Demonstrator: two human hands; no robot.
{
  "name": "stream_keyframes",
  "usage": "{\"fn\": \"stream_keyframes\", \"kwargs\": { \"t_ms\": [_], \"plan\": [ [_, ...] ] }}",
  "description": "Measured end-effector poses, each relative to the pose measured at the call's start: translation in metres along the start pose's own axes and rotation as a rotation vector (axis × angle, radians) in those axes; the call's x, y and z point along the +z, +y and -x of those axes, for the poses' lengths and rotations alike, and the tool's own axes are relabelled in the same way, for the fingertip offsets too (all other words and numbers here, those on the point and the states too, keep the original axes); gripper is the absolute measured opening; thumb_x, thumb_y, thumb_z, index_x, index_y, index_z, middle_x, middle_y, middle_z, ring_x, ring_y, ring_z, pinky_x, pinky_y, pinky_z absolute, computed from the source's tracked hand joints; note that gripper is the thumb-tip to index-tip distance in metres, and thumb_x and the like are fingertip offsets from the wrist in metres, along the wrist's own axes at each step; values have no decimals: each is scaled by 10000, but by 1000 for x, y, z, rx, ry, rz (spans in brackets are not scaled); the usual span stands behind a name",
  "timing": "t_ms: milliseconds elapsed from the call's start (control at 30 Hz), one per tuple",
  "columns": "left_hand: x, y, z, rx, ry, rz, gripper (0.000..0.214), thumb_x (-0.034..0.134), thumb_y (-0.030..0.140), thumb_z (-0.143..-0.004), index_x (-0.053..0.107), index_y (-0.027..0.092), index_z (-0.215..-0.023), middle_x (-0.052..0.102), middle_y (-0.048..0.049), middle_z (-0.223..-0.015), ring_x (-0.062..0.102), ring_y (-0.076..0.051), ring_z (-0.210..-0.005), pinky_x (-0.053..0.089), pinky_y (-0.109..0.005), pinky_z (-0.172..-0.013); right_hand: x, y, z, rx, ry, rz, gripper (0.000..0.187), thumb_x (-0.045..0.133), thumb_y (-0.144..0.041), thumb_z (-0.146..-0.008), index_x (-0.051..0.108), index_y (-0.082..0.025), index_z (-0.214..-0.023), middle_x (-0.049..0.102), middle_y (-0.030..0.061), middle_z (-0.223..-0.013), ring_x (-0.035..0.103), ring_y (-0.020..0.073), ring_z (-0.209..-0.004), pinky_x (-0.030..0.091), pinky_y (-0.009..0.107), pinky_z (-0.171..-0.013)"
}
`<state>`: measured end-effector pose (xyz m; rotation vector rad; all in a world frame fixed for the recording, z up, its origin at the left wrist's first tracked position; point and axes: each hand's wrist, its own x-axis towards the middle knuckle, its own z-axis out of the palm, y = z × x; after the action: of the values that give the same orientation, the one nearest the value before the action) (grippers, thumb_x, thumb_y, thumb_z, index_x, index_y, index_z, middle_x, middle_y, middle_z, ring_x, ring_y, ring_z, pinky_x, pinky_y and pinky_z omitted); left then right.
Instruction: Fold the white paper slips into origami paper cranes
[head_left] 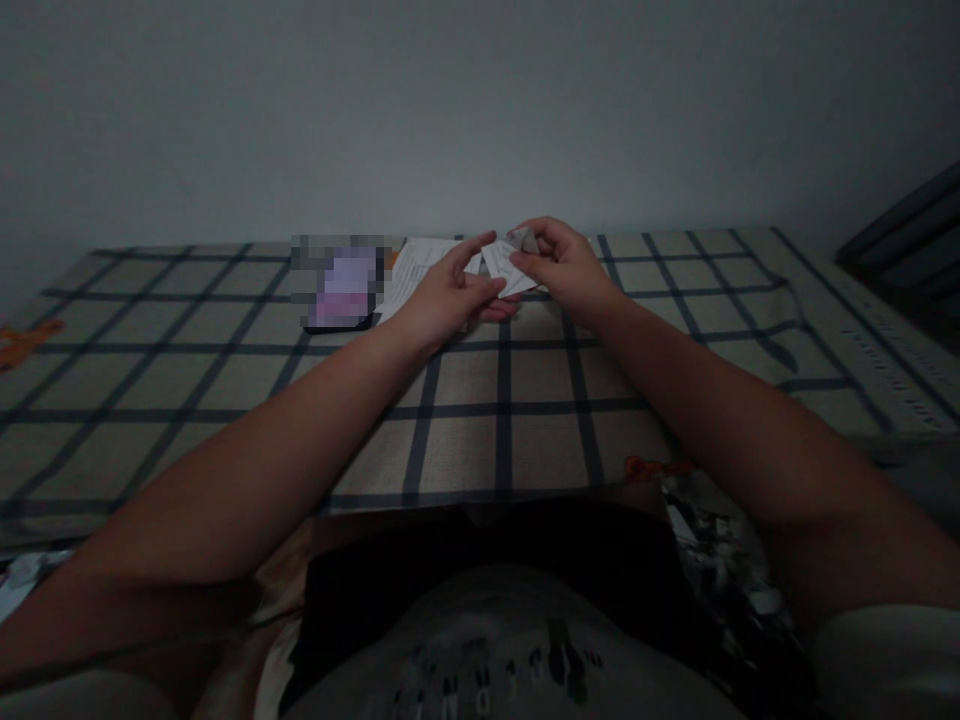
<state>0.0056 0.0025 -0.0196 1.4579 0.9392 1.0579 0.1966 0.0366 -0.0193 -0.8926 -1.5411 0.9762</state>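
Observation:
Between my two hands, just above the far part of the table, is a small folded piece of white paper (507,272) with faint print and pointed corners. My left hand (459,285) grips its left side, the thumb on top and fingers beneath, with the index finger stretched out past it. On the right, my right hand (559,262) pinches the paper's upper right part between thumb and curled fingers. Printed white sheets (420,265) lie on the tablecloth behind and left of my left hand, partly covered by it.
A phone (345,290) with a lit, blurred-out screen lies left of the sheets. The checked tablecloth (465,450) covers the table up to the plain wall (480,120). Dark slatted furniture (907,240) stands at the right. My lap is below the table's near edge.

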Motion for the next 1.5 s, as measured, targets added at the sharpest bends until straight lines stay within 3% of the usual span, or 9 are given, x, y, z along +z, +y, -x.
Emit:
{"fn": "stream_keyframes", "kwargs": {
  "t_ms": [200,367,500,600,833,967,1167,1367,1500],
  "plan": [
    [1,4,3,39,5,0,815,749,157,-866,484,219,-1635,803,-27,-850,797,-178,-698,682,-329,-775,0,-2,3,5,-59,-82,219,766,-140,-861,629,-233,-1004,714,-19,-951,691,165,-947,597,302,-884],
    [0,2,0,96,76,-93,685,786,188,-843,650,248,-1511,581,86,-580,625,-116,-515,657,-298,-642,0,-2,6,85,-210,-108,195,790,-196,-838,615,-215,-923,675,-27,-848,631,132,-795,517,237,-690],
    [-2,-3,-3,140,105,-112,440,763,299,-882,773,229,-1316,769,-12,-824,699,-142,-635,660,-314,-665,-2,1,4,31,-215,17,238,834,-346,-845,642,-220,-908,636,-8,-856,629,172,-882,549,290,-774],
    [-3,-2,-3,143,143,-99,301,745,294,-880,813,185,-1152,814,-52,-958,737,-168,-764,668,-317,-711,-3,1,3,13,-219,25,279,839,-403,-839,666,-214,-950,647,4,-892,632,180,-917,558,306,-825],
    [-6,-4,-7,184,180,-79,281,765,276,-853,787,184,-1118,754,-32,-857,736,-177,-777,646,-329,-737,-2,4,4,12,-175,-61,374,878,-439,-792,613,-257,-983,655,-8,-899,646,168,-888,583,299,-788],
    [-6,-1,-7,208,232,-110,221,744,250,-839,791,195,-1048,727,-19,-832,725,-173,-781,639,-327,-750,-2,-1,5,51,-170,-43,274,802,-362,-821,652,-263,-1027,669,5,-927,657,182,-891,573,290,-705],
    [-3,7,-2,175,249,-49,188,702,186,-771,802,215,-927,785,-16,-882,734,-171,-828,636,-292,-749,-3,-2,4,89,-119,-45,159,688,-253,-809,730,-230,-961,680,31,-923,660,201,-889,600,346,-750],
    [-6,5,-1,122,218,-77,181,787,372,-831,799,191,-825,794,-56,-838,743,-200,-836,607,-305,-755,-4,1,2,138,-114,-93,167,666,-263,-828,772,-210,-946,718,48,-916,662,195,-848,609,363,-769],
    [-9,2,-4,177,209,-179,231,860,346,-774,813,162,-906,817,-80,-915,749,-218,-910,599,-317,-826,-5,1,3,111,-145,-82,197,699,-357,-876,737,-226,-1019,696,33,-932,665,186,-862,596,332,-733]
  ]
}}
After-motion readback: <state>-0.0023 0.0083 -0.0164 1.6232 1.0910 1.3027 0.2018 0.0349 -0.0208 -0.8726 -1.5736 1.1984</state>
